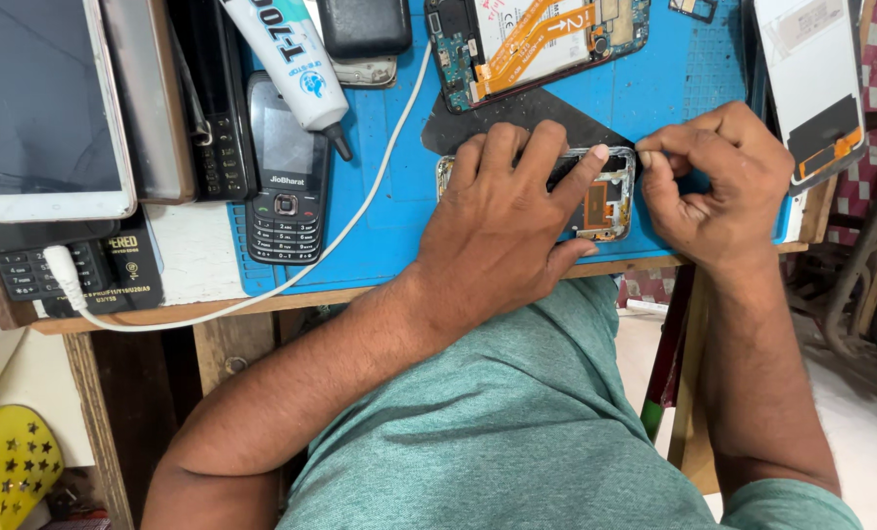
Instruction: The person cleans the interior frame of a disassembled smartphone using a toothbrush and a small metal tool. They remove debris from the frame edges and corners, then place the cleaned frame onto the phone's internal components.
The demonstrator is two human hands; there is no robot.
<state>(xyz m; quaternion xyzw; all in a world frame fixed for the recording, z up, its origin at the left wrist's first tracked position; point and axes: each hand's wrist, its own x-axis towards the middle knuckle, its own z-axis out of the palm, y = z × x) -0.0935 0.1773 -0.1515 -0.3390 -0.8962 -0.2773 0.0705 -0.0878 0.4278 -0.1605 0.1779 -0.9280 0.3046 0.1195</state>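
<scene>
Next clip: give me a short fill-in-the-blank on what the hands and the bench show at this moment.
1. The left hand presses down on an opened phone that lies on a ____ work mat.
2. The right hand pinches at the phone's ____ end.
3. A black keypad phone lies to the ____ of the left hand.
4. A ____ cable curves across the mat.

Missing words: blue; right; left; white

Lighting: bright, even daylight, strongest at the right, where the floor (851,432) washes out pale. Shadows: soft, short, under the left hand (497,231). Glare: mild sheen on the white phone screen (41,98). Focus: sharp throughout; slight wide-angle stretch at edges.
</scene>
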